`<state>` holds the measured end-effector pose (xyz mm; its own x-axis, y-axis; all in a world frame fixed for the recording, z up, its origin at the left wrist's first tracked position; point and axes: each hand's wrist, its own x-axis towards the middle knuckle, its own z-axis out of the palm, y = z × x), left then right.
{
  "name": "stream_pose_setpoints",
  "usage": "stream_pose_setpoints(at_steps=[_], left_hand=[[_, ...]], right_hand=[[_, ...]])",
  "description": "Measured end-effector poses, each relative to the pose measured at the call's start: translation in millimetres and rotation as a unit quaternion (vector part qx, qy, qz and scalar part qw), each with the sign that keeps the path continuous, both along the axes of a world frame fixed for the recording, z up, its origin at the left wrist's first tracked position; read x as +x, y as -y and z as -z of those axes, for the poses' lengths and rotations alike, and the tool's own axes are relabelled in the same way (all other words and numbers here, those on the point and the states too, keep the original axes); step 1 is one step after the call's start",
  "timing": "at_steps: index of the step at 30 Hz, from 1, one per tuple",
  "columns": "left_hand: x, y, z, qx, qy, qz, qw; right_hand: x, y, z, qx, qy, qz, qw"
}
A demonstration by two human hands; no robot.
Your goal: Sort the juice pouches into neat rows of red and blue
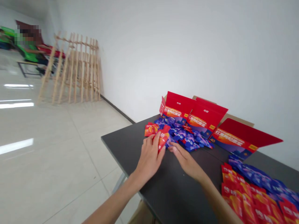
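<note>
My left hand (pixel 149 155) is closed around a red sachet (pixel 163 139) with orange print, its thumb underneath and fingers over the top. My right hand (pixel 185 160) is just to the right, fingers together and bent at the tips, at the near edge of a loose pile of blue-purple sachets (pixel 181 134). Whether a sachet is between those fingertips is hidden. Another red sachet (pixel 150 128) lies at the pile's left end, just beyond my left hand.
Red boxes (pixel 202 119) with raised flaps stand along the wall behind the pile. At the right, red sachets (pixel 247 199) and blue sachets (pixel 259 175) lie in overlapping rows on the dark table (pixel 177 193). Wooden frames (pixel 74 68) lean at the far left; people sit beyond.
</note>
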<state>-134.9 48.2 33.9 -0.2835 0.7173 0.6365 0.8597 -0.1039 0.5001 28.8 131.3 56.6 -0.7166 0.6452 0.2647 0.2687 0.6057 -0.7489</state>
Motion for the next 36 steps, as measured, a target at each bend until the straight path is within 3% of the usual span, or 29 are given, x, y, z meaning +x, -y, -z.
stream_pose_setpoints(at_steps=[2, 6, 8, 11, 14, 17, 20, 25, 27, 30, 32, 34, 36], left_hand=[[33, 14, -0.9, 0.006, 0.016, 0.089, 0.996], [82, 31, -0.6, 0.003, 0.093, 0.229, 0.969], [93, 34, -2.8, -0.016, 0.184, 0.304, 0.935], [103, 34, -8.7, -0.087, 0.354, 0.38, 0.85], [113, 33, -13.5, -0.143, 0.455, 0.429, 0.767], [124, 33, -16.0, -0.153, 0.513, 0.452, 0.714], [131, 37, -18.1, -0.157, 0.533, 0.477, 0.681], [132, 47, -22.7, -0.185, 0.549, 0.509, 0.636], [133, 51, -24.9, -0.187, 0.543, 0.506, 0.643], [135, 58, -28.1, -0.143, 0.496, 0.47, 0.716], [138, 61, -28.8, -0.128, 0.474, 0.458, 0.741], [141, 63, -27.6, -0.132, 0.489, 0.457, 0.731], [144, 64, -25.1, -0.149, 0.524, 0.459, 0.702]], right_hand=[[15, 20, -10.4, -0.046, -0.067, -0.012, 0.997], [49, 52, -10.9, -0.044, -0.144, 0.094, 0.984], [67, 66, -6.8, -0.08, -0.173, 0.121, 0.974], [89, 88, -1.8, -0.138, -0.212, 0.136, 0.958], [101, 107, 2.9, -0.145, -0.234, 0.171, 0.946], [104, 121, 8.2, -0.097, -0.233, 0.239, 0.938], [104, 131, 11.9, -0.04, -0.233, 0.284, 0.929], [104, 143, 13.4, -0.063, -0.289, 0.267, 0.917], [106, 146, 13.0, -0.048, -0.286, 0.274, 0.917], [108, 150, 15.8, 0.041, -0.239, 0.313, 0.918], [111, 152, 21.7, 0.1, -0.224, 0.348, 0.905], [115, 155, 29.1, 0.118, -0.235, 0.379, 0.887], [118, 158, 33.6, 0.099, -0.25, 0.396, 0.878]])
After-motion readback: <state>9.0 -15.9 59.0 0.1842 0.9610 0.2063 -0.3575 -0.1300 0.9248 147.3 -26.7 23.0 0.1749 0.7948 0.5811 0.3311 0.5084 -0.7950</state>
